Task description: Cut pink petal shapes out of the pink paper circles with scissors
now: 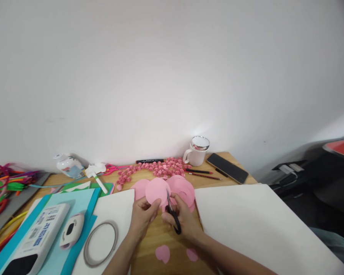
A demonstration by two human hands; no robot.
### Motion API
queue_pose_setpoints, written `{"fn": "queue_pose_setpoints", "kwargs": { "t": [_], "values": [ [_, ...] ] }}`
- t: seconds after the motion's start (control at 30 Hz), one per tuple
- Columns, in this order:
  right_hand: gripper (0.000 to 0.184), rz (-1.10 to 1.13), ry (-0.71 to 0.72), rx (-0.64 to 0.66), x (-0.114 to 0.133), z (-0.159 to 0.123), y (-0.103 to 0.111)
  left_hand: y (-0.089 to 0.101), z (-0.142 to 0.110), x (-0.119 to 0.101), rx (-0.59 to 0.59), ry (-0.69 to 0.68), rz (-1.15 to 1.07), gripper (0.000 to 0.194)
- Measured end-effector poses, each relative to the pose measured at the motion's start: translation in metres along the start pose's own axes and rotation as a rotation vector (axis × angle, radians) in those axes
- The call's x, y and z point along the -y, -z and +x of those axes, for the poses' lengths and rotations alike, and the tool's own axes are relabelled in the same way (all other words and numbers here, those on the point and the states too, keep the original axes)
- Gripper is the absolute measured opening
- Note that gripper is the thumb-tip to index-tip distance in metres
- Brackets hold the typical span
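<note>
My left hand (pixel 142 216) pinches the lower edge of a pink paper circle (pixel 157 190) and holds it upright over the wooden table (pixel 160 236). My right hand (pixel 184 220) grips black-handled scissors (pixel 172 214), whose blades point up into the circle's right edge. More pink circles (pixel 185 188) lie just behind, partly hidden by the held one. Two small pink scraps (pixel 163 253) rest on the table below my wrists.
White sheets (pixel 255 225) lie right and left of my hands. A grey ring (pixel 100 243), a white device (pixel 71 230) and a white box (pixel 38 238) sit on blue paper at left. Rolled pink paper pieces (pixel 154 168), a mug (pixel 197 151), phone (pixel 227 167), pens and colourful strips line the back.
</note>
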State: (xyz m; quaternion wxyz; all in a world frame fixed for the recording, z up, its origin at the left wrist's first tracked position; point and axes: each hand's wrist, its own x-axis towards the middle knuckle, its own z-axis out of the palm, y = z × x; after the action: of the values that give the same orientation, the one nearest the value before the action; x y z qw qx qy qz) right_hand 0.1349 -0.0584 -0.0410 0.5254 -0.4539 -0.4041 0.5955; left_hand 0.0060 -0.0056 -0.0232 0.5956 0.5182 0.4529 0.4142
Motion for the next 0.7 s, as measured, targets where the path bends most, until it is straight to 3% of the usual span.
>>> {"fn": "queue_pose_setpoints", "kwargs": {
  "t": [0.33,0.7],
  "values": [
    [0.047,-0.031,-0.03,0.032,-0.0027,-0.0023,-0.0018,-0.0027,-0.0015,-0.0016,-0.016,0.05,-0.022,0.048],
    [0.052,0.03,0.039,0.009,0.0005,0.0025,0.003,-0.006,-0.0038,-0.0034,-0.103,0.051,0.017,0.043]
  ]
}}
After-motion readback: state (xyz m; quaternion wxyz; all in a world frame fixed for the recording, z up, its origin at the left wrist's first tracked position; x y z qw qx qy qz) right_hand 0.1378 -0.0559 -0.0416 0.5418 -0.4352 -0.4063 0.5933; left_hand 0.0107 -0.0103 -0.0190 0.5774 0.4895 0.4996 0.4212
